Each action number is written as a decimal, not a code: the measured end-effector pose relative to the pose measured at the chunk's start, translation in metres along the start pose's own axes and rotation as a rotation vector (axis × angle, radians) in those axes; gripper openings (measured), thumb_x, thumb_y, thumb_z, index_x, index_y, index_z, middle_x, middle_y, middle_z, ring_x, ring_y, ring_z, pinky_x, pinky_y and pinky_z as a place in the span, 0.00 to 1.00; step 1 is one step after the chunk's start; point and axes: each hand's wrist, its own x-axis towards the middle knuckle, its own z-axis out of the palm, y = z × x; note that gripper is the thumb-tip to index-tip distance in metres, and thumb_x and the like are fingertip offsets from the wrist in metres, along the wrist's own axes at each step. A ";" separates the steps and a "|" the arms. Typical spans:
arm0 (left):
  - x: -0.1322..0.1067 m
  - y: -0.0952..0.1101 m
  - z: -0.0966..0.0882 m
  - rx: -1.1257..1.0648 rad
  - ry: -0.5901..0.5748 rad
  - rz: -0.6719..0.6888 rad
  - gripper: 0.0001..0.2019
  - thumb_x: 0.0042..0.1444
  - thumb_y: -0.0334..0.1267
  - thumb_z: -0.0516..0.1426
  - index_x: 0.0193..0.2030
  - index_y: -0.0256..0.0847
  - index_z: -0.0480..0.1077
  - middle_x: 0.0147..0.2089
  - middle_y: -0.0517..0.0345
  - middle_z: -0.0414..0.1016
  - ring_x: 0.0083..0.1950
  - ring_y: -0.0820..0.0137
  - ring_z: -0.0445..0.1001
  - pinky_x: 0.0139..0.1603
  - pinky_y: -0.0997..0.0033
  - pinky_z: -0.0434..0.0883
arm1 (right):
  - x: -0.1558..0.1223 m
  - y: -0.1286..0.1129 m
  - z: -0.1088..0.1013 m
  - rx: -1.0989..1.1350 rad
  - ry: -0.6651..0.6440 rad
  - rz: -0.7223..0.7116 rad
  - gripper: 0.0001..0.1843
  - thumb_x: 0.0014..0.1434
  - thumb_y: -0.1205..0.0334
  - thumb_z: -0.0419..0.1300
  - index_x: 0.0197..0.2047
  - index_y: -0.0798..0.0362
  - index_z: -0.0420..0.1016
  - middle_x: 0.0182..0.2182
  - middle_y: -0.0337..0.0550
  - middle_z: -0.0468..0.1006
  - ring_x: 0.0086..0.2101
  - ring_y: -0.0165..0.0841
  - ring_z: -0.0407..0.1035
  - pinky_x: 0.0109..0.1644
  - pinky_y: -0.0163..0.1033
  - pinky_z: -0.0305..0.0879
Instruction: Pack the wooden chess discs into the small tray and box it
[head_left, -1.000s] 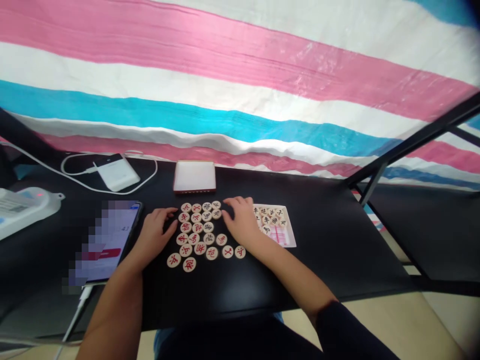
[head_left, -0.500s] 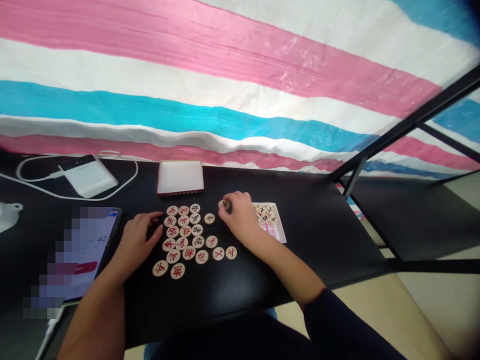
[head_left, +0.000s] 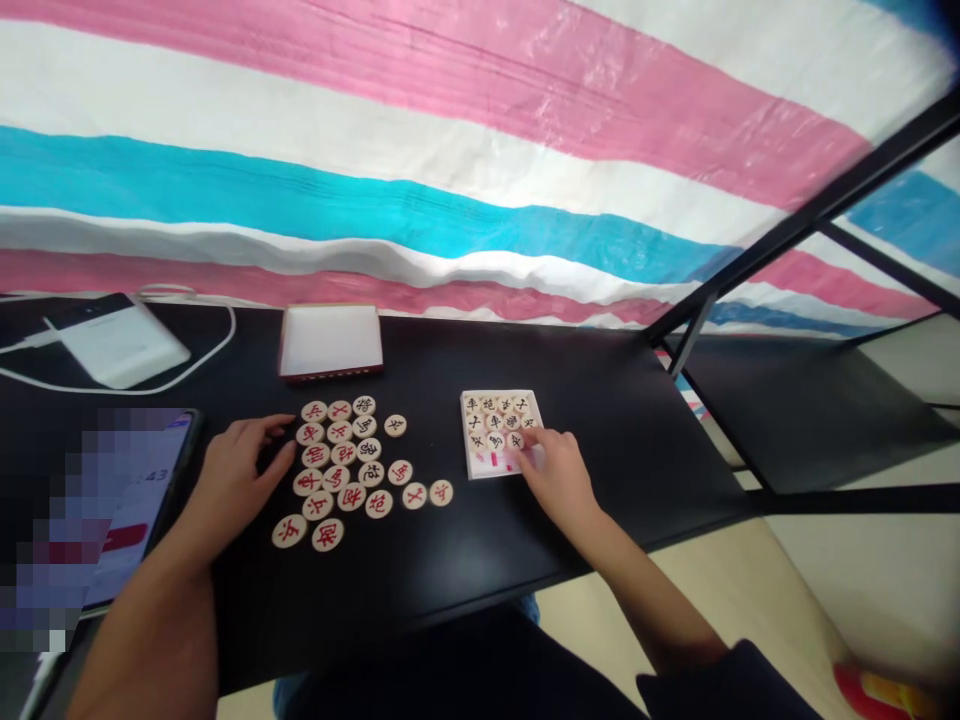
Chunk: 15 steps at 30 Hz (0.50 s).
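Several round wooden chess pieces [head_left: 341,470] with red and black characters lie in loose rows on the black table [head_left: 465,560]. My left hand [head_left: 236,475] rests just left of them with its fingers stretched out flat, holding nothing. A small white tray [head_left: 480,466] to the right holds several more pieces [head_left: 495,420]. My right hand [head_left: 559,478] reaches the tray's near right corner. Its fingers are curled together in a pinch, and what they hold is hidden.
A white box with a red rim [head_left: 331,342] stands behind the pieces. A white power bank [head_left: 120,345] with a cable lies at the far left and a phone [head_left: 112,500] at the near left. A striped tarp [head_left: 450,150] hangs behind. A black metal frame [head_left: 787,225] and second table [head_left: 810,420] are on the right.
My right hand picked a piece from the top right of the cluster and moved right to the tray. My left hand stayed beside the cluster. The view shifted right.
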 end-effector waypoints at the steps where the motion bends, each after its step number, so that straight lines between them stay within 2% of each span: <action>1: 0.000 0.000 0.000 0.001 0.000 0.000 0.21 0.53 0.47 0.46 0.48 0.36 0.64 0.39 0.48 0.68 0.40 0.61 0.67 0.46 0.58 0.65 | 0.000 0.000 -0.001 0.000 -0.002 -0.006 0.12 0.54 0.62 0.55 0.41 0.54 0.72 0.35 0.46 0.75 0.36 0.39 0.62 0.39 0.42 0.59; 4: -0.002 0.003 -0.001 -0.008 0.007 0.001 0.21 0.53 0.46 0.46 0.48 0.34 0.64 0.40 0.48 0.68 0.40 0.61 0.67 0.46 0.59 0.64 | 0.004 -0.011 -0.005 -0.005 0.081 -0.015 0.13 0.53 0.61 0.55 0.41 0.55 0.72 0.39 0.50 0.72 0.38 0.41 0.61 0.42 0.45 0.59; 7: -0.003 0.006 -0.003 -0.007 0.009 -0.004 0.21 0.53 0.45 0.46 0.48 0.33 0.64 0.41 0.47 0.68 0.40 0.62 0.67 0.47 0.59 0.64 | 0.015 -0.042 -0.001 0.040 0.131 -0.083 0.14 0.53 0.61 0.55 0.43 0.55 0.70 0.41 0.51 0.69 0.41 0.42 0.60 0.46 0.48 0.57; 10: -0.003 0.008 -0.005 -0.010 -0.005 -0.013 0.20 0.54 0.44 0.46 0.48 0.34 0.63 0.41 0.48 0.67 0.41 0.62 0.67 0.47 0.59 0.64 | 0.027 -0.087 0.015 0.102 -0.020 -0.267 0.15 0.53 0.63 0.56 0.46 0.52 0.69 0.42 0.49 0.69 0.43 0.41 0.59 0.48 0.46 0.57; 12: -0.003 0.008 -0.005 -0.021 -0.008 -0.014 0.19 0.53 0.45 0.47 0.48 0.35 0.63 0.41 0.48 0.67 0.41 0.62 0.67 0.47 0.59 0.64 | 0.035 -0.113 0.029 0.062 -0.133 -0.376 0.15 0.53 0.62 0.57 0.46 0.52 0.70 0.41 0.49 0.69 0.43 0.41 0.58 0.46 0.45 0.59; 15: -0.003 0.005 -0.004 -0.021 -0.006 -0.008 0.20 0.53 0.45 0.47 0.48 0.35 0.63 0.41 0.48 0.67 0.41 0.62 0.67 0.47 0.59 0.65 | 0.044 -0.135 0.045 -0.050 -0.210 -0.395 0.13 0.53 0.62 0.57 0.43 0.55 0.71 0.40 0.50 0.70 0.42 0.41 0.59 0.42 0.43 0.60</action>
